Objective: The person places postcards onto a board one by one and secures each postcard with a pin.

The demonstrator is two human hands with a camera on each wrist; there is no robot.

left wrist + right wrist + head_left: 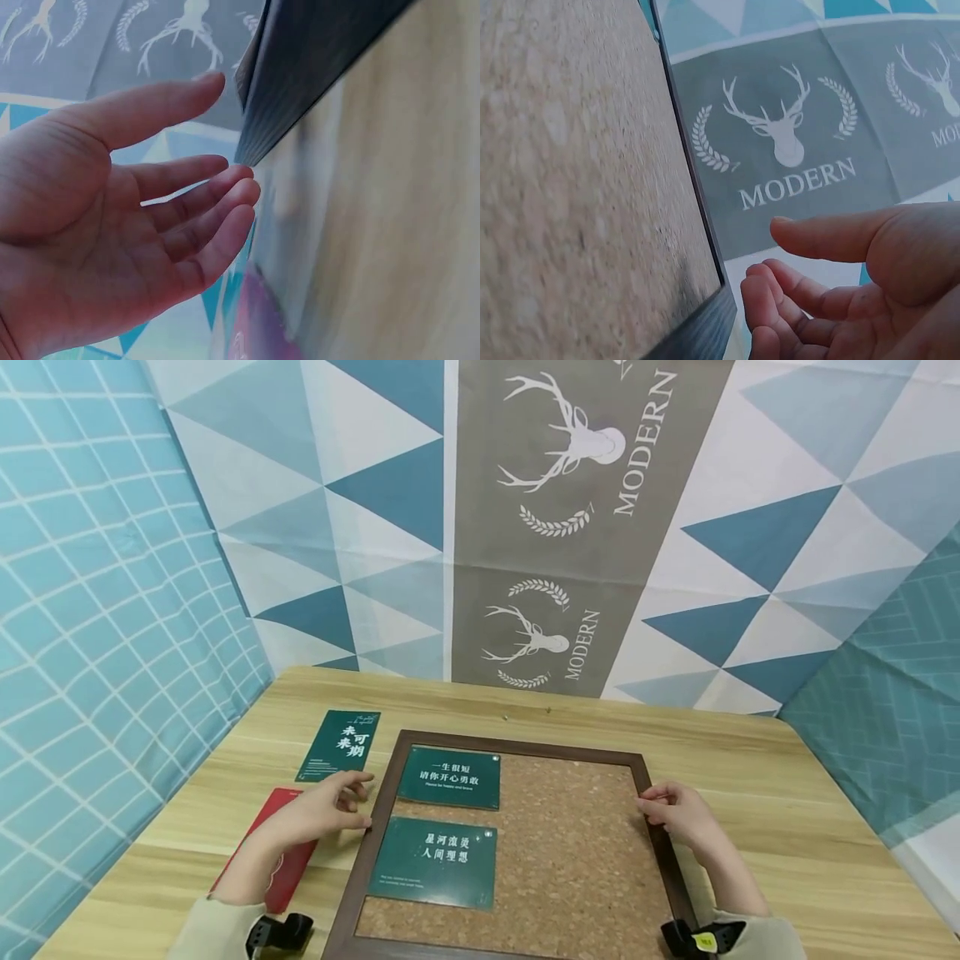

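A cork board [573, 852] in a dark brown frame [525, 748] lies on the table. Two green cards with white Chinese lettering are on its left half: an upper card [450, 795] and, below it, a lower card [420, 870]. Beside the left frame edge is my left hand [322, 812], its fingers relaxed and thumb apart from them; the left wrist view shows nothing held. My right hand [678, 814] hovers at the right frame edge, fingers loosely bent around nothing. In the right wrist view a small gap separates its fingertips from the frame [712, 322].
Left of the board, a third green card [330, 747] lies on the wooden table [780, 793]. A red card or envelope [288, 877] is partly covered by my left forearm. Two tiny objects [548, 711] sit behind the board. Patterned cloth [390, 527] hangs behind the table.
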